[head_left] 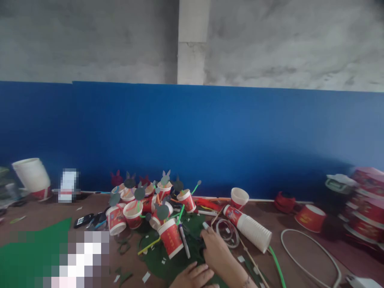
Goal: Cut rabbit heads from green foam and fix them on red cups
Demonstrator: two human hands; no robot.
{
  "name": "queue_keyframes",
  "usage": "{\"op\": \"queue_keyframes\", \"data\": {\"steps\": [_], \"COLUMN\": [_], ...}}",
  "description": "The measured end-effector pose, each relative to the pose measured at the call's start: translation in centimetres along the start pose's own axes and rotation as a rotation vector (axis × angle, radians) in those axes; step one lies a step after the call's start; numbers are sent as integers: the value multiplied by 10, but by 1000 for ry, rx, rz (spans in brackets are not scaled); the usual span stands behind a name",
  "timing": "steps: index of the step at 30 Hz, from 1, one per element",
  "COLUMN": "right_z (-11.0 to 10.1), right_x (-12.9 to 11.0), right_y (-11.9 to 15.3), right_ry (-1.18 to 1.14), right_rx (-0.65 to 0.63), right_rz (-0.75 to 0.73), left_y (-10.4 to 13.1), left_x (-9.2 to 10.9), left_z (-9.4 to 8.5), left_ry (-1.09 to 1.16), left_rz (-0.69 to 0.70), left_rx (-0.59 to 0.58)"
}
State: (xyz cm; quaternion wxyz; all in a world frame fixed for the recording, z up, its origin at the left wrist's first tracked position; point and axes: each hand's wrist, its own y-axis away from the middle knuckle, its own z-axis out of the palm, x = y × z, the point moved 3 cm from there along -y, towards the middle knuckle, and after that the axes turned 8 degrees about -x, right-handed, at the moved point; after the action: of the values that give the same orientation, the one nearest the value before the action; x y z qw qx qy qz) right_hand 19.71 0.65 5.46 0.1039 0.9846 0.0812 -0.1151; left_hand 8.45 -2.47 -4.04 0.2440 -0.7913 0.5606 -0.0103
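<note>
My right hand (215,247) reaches over dark green sheet material (162,269), its fingers curled down. A small whitish piece (205,226) shows at its fingertips; what the fingers hold, if anything, I cannot make out. Below it, at the bottom edge, my left hand (193,277) lies with its fingers stretched out, partly cut off by the frame. A white-and-dark pen (184,241) lies to the left of the right hand. Beside the pen, a red paper cup (170,239) leans with a grey round cutout (162,212) and a green straw (181,214) near its rim.
Several red cups with rabbit-eared cutouts (139,193) crowd behind. A stack of paper cups (250,228) lies at right, near coiled pale tubing (228,233) and a cable loop (312,256). A blue partition (192,140) borders the table. Paper scraps (146,277) lie scattered.
</note>
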Motion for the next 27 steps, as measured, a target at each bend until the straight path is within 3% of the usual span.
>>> {"op": "queue_keyframes", "data": {"steps": [5,9,13,17,19,21,27], "right_z": [-5,-5,-4,-8,-10,-11,-12], "right_x": [-3,-4,-2,-3,-5,-6,-6], "right_y": [4,6,6,6,7,7,9], "right_ry": [80,122,151,170,170,168,165], "right_rx": [-77,-76,-91,-114,-116,-120,-122], "right_rz": [85,93,78,105,111,118,115], "left_y": [-1,-5,-1,8,10,11,17], "left_x": [3,-1,-34,-71,-80,-84,-97], "left_z": [-5,-35,-85,-109,-111,-116,-168], "left_ry": [34,108,76,42,85,109,302], "left_rz": [-29,-70,-569,-914,-931,-912,-862], "left_rx": [1,-91,-43,-214,-308,-322,-116]}}
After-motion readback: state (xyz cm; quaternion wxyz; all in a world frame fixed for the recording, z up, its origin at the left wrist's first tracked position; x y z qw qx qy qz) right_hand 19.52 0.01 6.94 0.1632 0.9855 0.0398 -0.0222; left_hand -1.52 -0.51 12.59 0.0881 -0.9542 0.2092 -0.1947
